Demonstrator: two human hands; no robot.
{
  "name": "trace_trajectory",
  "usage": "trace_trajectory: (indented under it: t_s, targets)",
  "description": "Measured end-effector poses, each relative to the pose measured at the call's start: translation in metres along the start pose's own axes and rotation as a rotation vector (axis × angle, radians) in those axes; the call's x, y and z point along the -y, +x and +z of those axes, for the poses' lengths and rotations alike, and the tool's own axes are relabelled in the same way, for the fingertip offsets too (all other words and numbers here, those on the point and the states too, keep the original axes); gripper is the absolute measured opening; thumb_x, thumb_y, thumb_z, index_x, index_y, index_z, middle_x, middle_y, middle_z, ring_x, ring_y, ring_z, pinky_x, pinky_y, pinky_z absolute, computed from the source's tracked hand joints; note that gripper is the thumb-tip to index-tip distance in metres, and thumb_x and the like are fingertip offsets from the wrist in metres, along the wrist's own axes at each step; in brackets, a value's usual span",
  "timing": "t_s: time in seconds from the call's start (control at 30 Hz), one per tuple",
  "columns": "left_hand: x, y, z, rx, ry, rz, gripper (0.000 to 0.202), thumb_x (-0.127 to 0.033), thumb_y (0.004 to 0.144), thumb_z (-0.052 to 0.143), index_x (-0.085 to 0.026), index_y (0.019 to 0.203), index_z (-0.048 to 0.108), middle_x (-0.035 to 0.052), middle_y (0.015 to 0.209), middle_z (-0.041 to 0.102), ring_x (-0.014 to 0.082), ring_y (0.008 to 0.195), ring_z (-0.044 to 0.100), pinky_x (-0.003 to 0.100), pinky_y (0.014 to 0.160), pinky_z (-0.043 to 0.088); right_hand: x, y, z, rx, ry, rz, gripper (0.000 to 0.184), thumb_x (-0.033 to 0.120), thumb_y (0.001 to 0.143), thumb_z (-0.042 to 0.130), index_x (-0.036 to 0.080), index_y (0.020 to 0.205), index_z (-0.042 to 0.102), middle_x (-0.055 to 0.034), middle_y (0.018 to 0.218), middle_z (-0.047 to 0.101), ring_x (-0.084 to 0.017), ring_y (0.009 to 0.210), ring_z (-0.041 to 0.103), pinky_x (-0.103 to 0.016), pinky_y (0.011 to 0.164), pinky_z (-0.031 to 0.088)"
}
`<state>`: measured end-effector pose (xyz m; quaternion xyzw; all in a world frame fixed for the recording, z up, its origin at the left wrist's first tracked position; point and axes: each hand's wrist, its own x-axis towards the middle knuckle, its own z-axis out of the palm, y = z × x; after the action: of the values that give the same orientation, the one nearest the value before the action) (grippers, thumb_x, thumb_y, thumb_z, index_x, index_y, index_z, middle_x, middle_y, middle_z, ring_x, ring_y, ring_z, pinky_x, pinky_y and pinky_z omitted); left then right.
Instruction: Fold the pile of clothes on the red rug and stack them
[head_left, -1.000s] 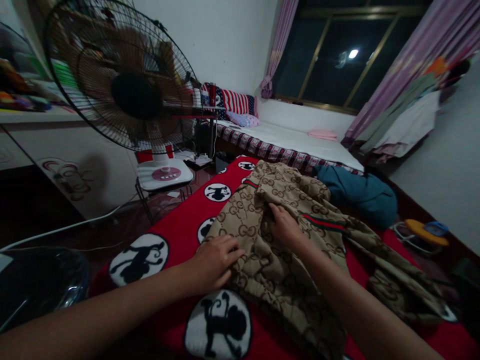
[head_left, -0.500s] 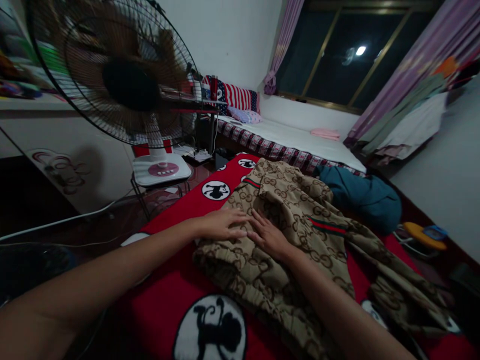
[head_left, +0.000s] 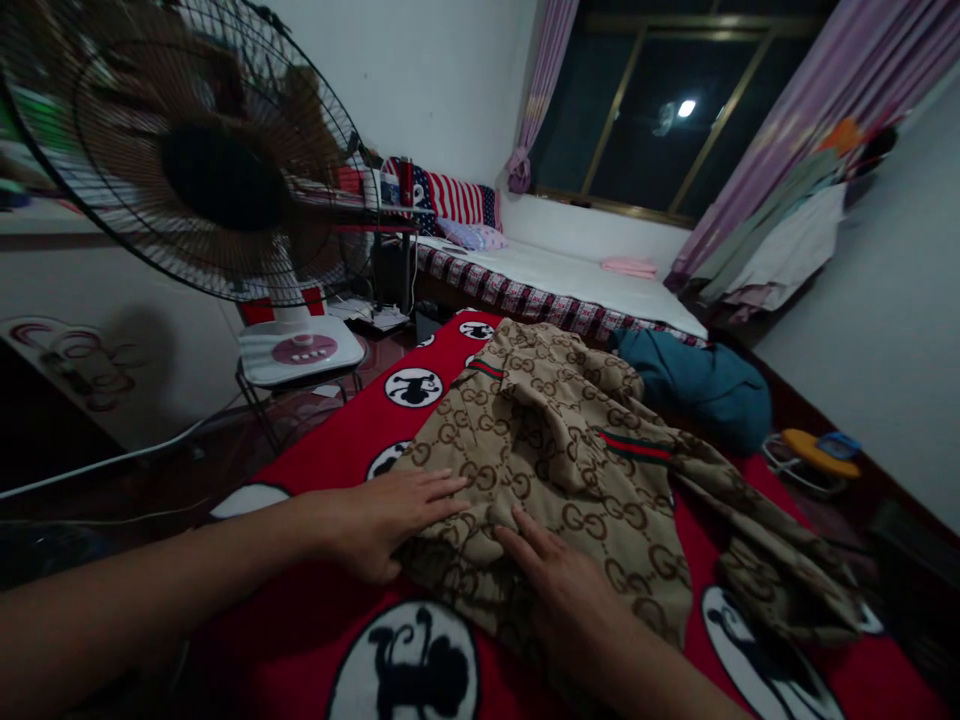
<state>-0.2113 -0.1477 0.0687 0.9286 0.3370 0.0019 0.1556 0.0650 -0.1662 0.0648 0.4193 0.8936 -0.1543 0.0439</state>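
Observation:
A tan jacket (head_left: 570, 440) with a brown letter pattern and green-red-green stripes lies spread on a red cloth (head_left: 322, 450) printed with black figures in white circles. My left hand (head_left: 382, 515) rests flat over the jacket's left edge near the hem, fingers stretched out and the thumb apart. Lower down and to the right, my right hand (head_left: 566, 585) lies on the fabric above the hem, with its fingers extended. Part of the hem is hidden beneath this hand and forearm. One sleeve (head_left: 750, 510) runs out to the right, its end folded over.
A large fan (head_left: 225, 170) stands on a stool (head_left: 300, 350) at the left. Behind the red cloth is a bed (head_left: 555, 275) below a window. A teal bundle of cloth (head_left: 697, 385) lies past the jacket, and a yellow-topped stool (head_left: 817, 452) stands at the right.
Both hands have slid toward me over the jacket and moved apart. The raised hem now lies flatter. The camera view has shifted a little, moving the background leftward.

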Motion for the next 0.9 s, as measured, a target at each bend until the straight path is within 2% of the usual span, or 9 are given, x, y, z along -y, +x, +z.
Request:
trace_trajectory:
  t_s: [0.1,0.17,0.23,0.33,0.47,0.57,0.63,0.77,0.9]
  targets:
    - [-0.003,-0.003,0.006,-0.002,0.035,0.009,0.101,-0.014,0.061,0.064,-0.020,0.151,0.020,0.0148,0.157,0.018,0.0320,0.143,0.022,0.048,0.115,0.023,0.002,-0.007,-0.004,0.007,0.007,-0.024,0.080,0.006,0.067,0.047,0.016,0.146,0.037,-0.0155,0.156,0.024,-0.029,0.140,0.030,-0.043,0.111,0.034]
    - [-0.003,-0.007,0.007,0.005,0.055,0.018,0.104,-0.006,0.059,0.060,-0.023,0.152,0.016,0.0126,0.158,0.018,0.0302,0.144,0.022,0.046,0.115,0.024,0.003,-0.017,-0.005,0.045,0.013,-0.042,0.085,0.014,0.067,0.053,0.015,0.149,0.031,-0.0166,0.156,0.020,-0.032,0.142,0.024,-0.047,0.113,0.030]
    - [-0.002,-0.010,0.008,0.001,0.074,0.032,0.106,-0.001,0.058,0.057,-0.024,0.152,0.014,0.0110,0.158,0.019,0.0289,0.144,0.022,0.044,0.115,0.024,0.004,-0.026,-0.002,0.072,-0.019,-0.024,0.093,0.011,0.062,0.055,0.017,0.150,0.028,-0.0167,0.156,0.021,-0.033,0.142,0.024,-0.050,0.112,0.030]
    - [0.003,-0.009,0.010,-0.034,0.106,0.077,0.100,0.001,0.060,0.054,-0.022,0.151,0.018,0.0115,0.156,0.025,0.0282,0.141,0.029,0.041,0.112,0.029,0.002,-0.029,0.010,0.028,-0.110,-0.006,0.095,0.000,0.057,0.048,0.021,0.148,0.032,-0.0151,0.153,0.031,-0.030,0.138,0.034,-0.043,0.107,0.039]
    - [0.007,0.001,0.010,-0.088,0.203,0.108,0.086,-0.002,0.062,0.055,-0.020,0.143,0.036,0.0144,0.144,0.045,0.0306,0.125,0.047,0.040,0.100,0.041,-0.003,-0.020,0.019,-0.116,-0.231,-0.052,0.076,-0.004,0.071,0.041,0.023,0.142,0.044,-0.0126,0.142,0.049,-0.026,0.119,0.057,-0.033,0.089,0.052]
    - [-0.001,0.007,-0.006,-0.084,0.250,0.073,0.070,-0.004,0.063,0.056,-0.019,0.131,0.050,0.0137,0.122,0.060,0.0295,0.109,0.055,0.037,0.088,0.045,-0.012,-0.016,0.004,-0.163,-0.207,-0.107,0.069,-0.002,0.074,0.037,0.025,0.136,0.052,-0.0085,0.119,0.067,-0.022,0.099,0.066,-0.031,0.080,0.054]
    - [-0.013,0.009,-0.022,-0.099,0.246,0.033,0.057,-0.004,0.066,0.055,-0.021,0.119,0.058,0.0098,0.103,0.065,0.0264,0.097,0.058,0.034,0.081,0.046,-0.020,-0.019,-0.016,-0.215,-0.140,-0.128,0.070,-0.002,0.069,0.038,0.027,0.130,0.058,-0.0055,0.110,0.071,-0.021,0.095,0.067,-0.031,0.081,0.053]
    - [-0.043,0.006,-0.047,-0.134,0.155,0.032,0.039,-0.011,0.070,0.058,-0.024,0.106,0.063,0.0053,0.096,0.066,0.0232,0.090,0.060,0.029,0.074,0.046,-0.031,-0.042,-0.045,-0.334,-0.086,-0.066,0.071,0.000,0.062,0.042,0.032,0.121,0.065,-0.0029,0.115,0.069,-0.021,0.099,0.066,-0.035,0.086,0.052]
    - [-0.053,0.005,-0.047,0.054,-0.049,0.083,0.026,-0.034,0.067,0.072,-0.024,0.091,0.068,0.0020,0.078,0.067,0.0194,0.070,0.060,0.026,0.060,0.043,-0.031,-0.072,-0.042,-0.184,-0.026,-0.059,0.053,0.012,0.062,0.060,0.034,0.110,0.072,-0.0024,0.099,0.074,-0.021,0.083,0.069,-0.029,0.074,0.054]
